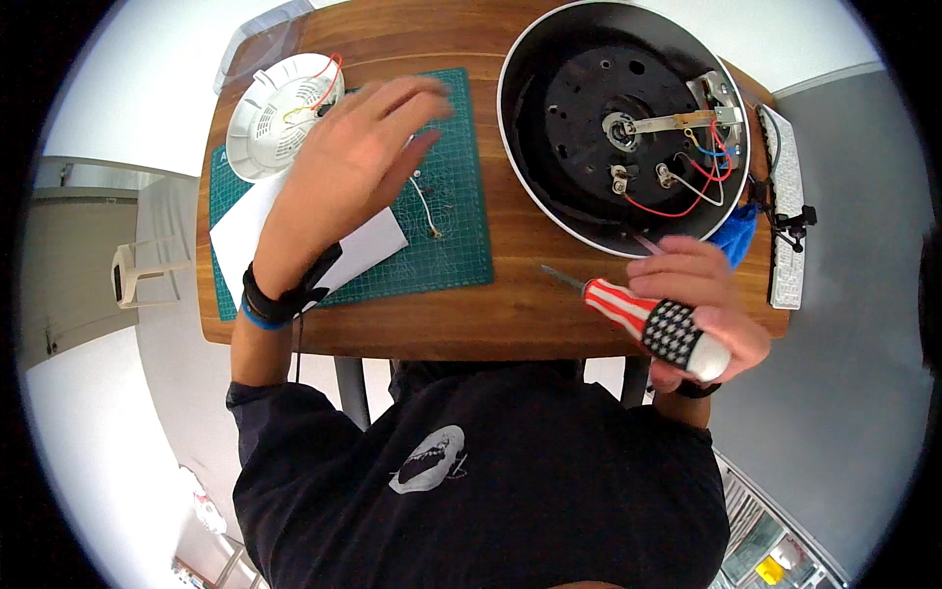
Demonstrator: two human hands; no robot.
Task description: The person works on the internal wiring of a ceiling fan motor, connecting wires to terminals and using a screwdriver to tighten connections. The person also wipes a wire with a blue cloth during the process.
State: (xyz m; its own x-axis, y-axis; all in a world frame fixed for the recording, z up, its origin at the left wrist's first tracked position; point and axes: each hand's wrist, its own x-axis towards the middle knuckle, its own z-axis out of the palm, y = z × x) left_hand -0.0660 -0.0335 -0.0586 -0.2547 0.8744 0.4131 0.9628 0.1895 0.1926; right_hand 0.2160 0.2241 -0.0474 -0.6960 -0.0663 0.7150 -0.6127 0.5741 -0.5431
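My right hand is wrapped round a screwdriver with a red-and-white striped handle, a black-and-white patterned band and a white end. Its blade points left over the wooden table. Just above that hand is a round black pan-like housing with red, white, blue and yellow wires and a metal strip inside. My left hand hovers over the green cutting mat, fingers stretched out and thumb apart, blurred at the tips; I see nothing held. Beside it sits a white vented plastic cover with red and yellow wires.
A folded white paper lies on the mat beneath my left wrist. Nearby is a short white wire. A white power strip runs along the table's right edge, beside a blue cloth. A clear plastic container stands at the far left.
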